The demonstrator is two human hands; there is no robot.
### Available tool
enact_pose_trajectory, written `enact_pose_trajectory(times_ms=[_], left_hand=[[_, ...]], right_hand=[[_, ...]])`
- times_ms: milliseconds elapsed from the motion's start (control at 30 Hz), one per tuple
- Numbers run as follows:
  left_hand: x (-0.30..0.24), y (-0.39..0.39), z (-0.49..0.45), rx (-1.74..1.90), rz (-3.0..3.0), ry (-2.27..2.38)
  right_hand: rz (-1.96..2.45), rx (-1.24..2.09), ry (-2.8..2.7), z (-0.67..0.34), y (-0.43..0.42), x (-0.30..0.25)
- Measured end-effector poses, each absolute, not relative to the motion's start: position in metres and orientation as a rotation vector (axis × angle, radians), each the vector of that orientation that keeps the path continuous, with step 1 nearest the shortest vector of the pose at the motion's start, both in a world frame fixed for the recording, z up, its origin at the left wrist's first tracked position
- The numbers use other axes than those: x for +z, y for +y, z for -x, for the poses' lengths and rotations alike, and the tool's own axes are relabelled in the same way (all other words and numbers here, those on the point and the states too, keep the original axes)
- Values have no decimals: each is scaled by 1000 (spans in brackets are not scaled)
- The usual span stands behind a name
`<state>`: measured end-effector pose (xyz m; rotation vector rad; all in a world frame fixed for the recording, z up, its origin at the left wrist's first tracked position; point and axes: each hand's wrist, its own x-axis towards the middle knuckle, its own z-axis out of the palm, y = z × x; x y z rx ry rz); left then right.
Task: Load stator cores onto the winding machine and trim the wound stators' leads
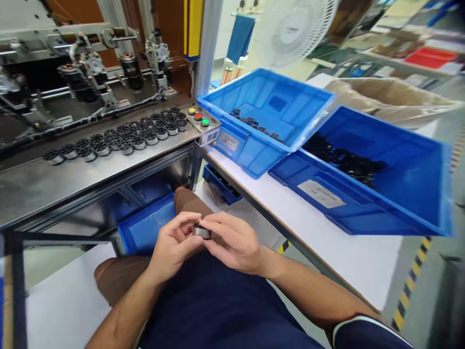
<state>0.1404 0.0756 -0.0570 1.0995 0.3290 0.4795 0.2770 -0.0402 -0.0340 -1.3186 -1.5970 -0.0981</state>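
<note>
Between my two hands, just above my lap, is a small round part (pixel 202 232) with a silver metal band and black edges, like a motor stator core. My left hand (pixel 177 241) pinches it from the left, thumb low and fingers above. From the right, the fingertips of my right hand (pixel 232 241) close on the same part. Its top is partly covered by my fingers. Many similar black-and-silver round parts (pixel 125 147) stand in rows on the metal machine table (pixel 87 177) ahead on the left.
A machine with metal clamps (pixel 98 72) stands behind the rows. Yellow, red and green buttons (pixel 198 117) sit at the table's corner. On the white bench at right, a blue bin (pixel 236 145) and another blue bin (pixel 363 213) hold black parts. A fan (pixel 292 31) stands behind.
</note>
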Motion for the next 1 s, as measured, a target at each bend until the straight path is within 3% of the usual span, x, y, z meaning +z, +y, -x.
enact_pose_trajectory(times_ms=[200,433,700,867,1000], left_hand=[[-51,79,-111,525,-867,465],[-51,81,-95,666,-1013,474],[-49,88,-78,955,-1374,313],[-35,107,-54,1093,-1652,604],[-7,177,-32,1296,-2008,998]], right_hand=[[1184,189,-1569,-263,-19,-24],[1149,54,-1679,-254,-9,-14],[1115,123,-1734,-243,-4,-7],[1161,63,-1734,-235,10,-19],[1197,41,-1757,-229,21,-36]])
